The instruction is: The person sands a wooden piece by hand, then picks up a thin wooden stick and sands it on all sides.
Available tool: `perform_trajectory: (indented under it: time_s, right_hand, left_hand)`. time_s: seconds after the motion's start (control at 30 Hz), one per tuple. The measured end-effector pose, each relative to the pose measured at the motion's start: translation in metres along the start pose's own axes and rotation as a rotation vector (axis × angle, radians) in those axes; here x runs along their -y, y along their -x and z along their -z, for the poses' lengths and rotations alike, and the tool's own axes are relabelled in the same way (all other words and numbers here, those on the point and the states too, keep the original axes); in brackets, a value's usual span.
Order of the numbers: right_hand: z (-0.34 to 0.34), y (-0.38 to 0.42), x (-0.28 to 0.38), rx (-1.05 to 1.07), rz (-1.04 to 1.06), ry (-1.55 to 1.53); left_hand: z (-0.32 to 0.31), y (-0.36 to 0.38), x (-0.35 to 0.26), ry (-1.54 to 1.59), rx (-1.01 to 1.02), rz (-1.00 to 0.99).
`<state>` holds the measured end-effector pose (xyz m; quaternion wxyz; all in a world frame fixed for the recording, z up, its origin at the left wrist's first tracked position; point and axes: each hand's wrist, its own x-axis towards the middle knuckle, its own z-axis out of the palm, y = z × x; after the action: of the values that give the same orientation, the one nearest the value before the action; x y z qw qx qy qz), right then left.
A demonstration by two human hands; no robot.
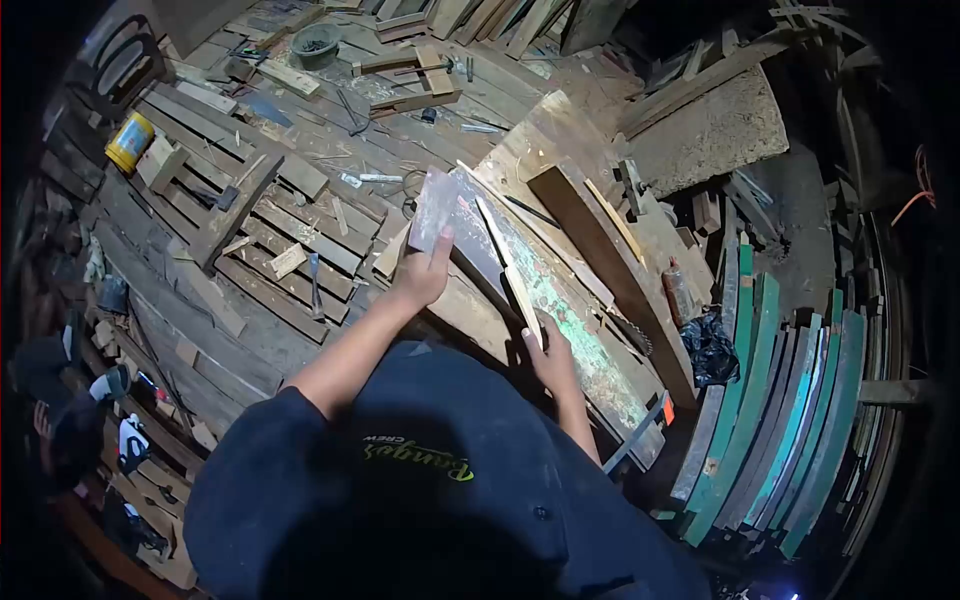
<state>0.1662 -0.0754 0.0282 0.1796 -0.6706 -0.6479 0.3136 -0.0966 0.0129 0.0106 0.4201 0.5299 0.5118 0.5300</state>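
Note:
My left hand [425, 272] is closed on a flat, greyish-brown board [436, 208], thumb on its upper face. Closed round the lower end of a thin, pale wood strip [518, 292] is my right hand [550, 355]. The strip slants up and to the left, and a narrow dark gap shows beside its upper part. Beneath both hands lies a long board with worn green paint [590, 345]. A dark brown beam [610, 270] rests to its right, and a thin black stick [532, 211] lies between them.
Green planks [738, 400] stack at the right, near a black plastic bag [708, 348] and a bottle [676, 290]. A metal square [637, 435] lies at the bench's near end. Left are a slatted platform, a yellow can [130, 142] and a person [65, 400]. A bucket [316, 46] stands behind.

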Motion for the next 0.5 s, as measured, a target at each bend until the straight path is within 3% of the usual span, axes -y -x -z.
perform_trajectory:
  time_s: [0.17, 0.23, 0.3, 0.37, 0.43, 0.5]
  right_hand:
    - [-0.004, 0.003, 0.005, 0.020, -0.063, 0.049]
    - [-0.012, 0.004, -0.003, 0.002, -0.059, 0.110]
    - [-0.019, 0.005, -0.009, -0.037, 0.005, 0.088]
    - [-0.019, 0.006, 0.001, -0.032, -0.027, 0.081]
    - [-0.022, 0.009, 0.001, 0.062, -0.138, 0.106]
    - [-0.029, 0.005, -0.006, -0.031, 0.031, 0.066]
  left_hand:
    - [-0.050, -0.007, -0.002, -0.274, 0.071, -0.108]
    - [-0.068, -0.006, 0.020, -0.395, 0.315, -0.276]
    - [-0.073, -0.008, 0.033, -0.547, 0.305, -0.481]
    - [-0.066, -0.014, 0.019, -0.539, 0.335, -0.418]
    - [-0.068, -0.026, 0.022, -0.613, 0.233, -0.431]
    - [-0.071, -0.031, 0.026, -0.660, 0.210, -0.422]
